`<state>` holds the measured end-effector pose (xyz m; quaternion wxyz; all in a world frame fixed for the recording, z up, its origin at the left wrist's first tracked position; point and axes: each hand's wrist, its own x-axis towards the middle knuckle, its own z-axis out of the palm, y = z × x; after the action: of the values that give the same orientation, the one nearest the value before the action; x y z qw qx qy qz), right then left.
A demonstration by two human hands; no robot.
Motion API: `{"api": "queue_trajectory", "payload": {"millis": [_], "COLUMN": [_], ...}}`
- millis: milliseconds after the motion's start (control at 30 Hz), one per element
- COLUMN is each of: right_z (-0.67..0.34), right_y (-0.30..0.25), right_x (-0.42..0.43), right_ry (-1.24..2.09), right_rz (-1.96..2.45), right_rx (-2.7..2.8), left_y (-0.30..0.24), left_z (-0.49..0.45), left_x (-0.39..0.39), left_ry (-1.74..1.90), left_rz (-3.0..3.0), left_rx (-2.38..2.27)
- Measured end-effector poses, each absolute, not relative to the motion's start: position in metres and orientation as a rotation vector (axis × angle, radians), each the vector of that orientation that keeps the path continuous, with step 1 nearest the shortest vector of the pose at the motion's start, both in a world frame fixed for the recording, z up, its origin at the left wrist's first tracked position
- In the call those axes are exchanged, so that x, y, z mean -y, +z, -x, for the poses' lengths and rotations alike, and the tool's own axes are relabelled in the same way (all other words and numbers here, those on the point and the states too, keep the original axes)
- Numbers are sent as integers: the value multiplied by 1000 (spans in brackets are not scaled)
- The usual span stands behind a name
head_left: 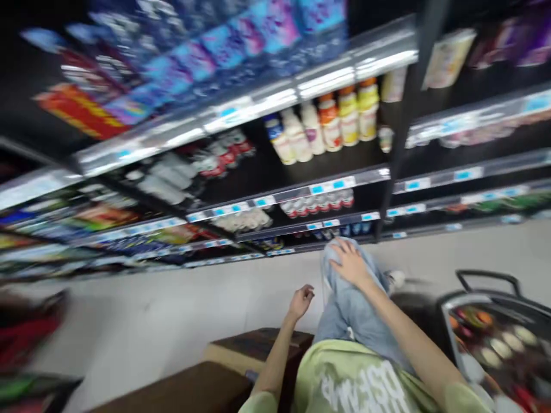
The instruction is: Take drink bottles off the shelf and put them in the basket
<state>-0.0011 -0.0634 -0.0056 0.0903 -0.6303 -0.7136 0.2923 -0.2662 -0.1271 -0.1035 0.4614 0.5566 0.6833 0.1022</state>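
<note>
My right hand [348,263] lies flat on the knee of my light blue jeans [350,307], its fingers spread. My left hand [301,302] hangs in the air left of that leg, over the pale floor. Its fingers are curled in loosely and I see nothing in them. The nearest thing below the left arm is a stack of brown cardboard boxes [241,350]. Both hands are away from the shelf goods in front of me.
Refrigerated shelves [258,201] with price tags run across the front. Several drink bottles [331,123] stand on one shelf, with blue packs [241,40] above. At right is a dark basket [450,321] of round goods. Blurred red goods [26,338] are at left.
</note>
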Motion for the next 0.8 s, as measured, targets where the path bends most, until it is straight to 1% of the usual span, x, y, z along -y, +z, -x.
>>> {"api": "queue_trajectory", "payload": {"millis": [100, 200, 300, 367, 500, 600, 700, 800], "right_z": [8, 14, 20, 27, 49, 64, 72, 74], "right_y": [-16, -24, -26, -24, -16, -15, -22, -29], "right_x": [64, 68, 69, 64, 44, 31, 27, 27], "right_ry": [797, 739, 694, 726, 778, 610, 474, 440], "right_rz": [1900, 1942, 2026, 2126, 2302, 2369, 2308, 2204], "right_rx": [2166, 2209, 2238, 2239, 2264, 2300, 2307, 2324], "left_y": [-86, -65, -43, -30, -4, 20, 55, 97], "left_z": [299, 313, 317, 319, 330, 346, 370, 402], "left_x": [86, 43, 15, 3, -19, -40, -66, -98], "left_ry": [560, 829, 1047, 1162, 1333, 1421, 1468, 1429], "left_rz": [-1340, -1343, -1354, -1359, -1355, -1373, -1499, -1743], "left_rx": [-1779, -1794, -1753, -1723, -1710, -1729, -1767, -1874]}}
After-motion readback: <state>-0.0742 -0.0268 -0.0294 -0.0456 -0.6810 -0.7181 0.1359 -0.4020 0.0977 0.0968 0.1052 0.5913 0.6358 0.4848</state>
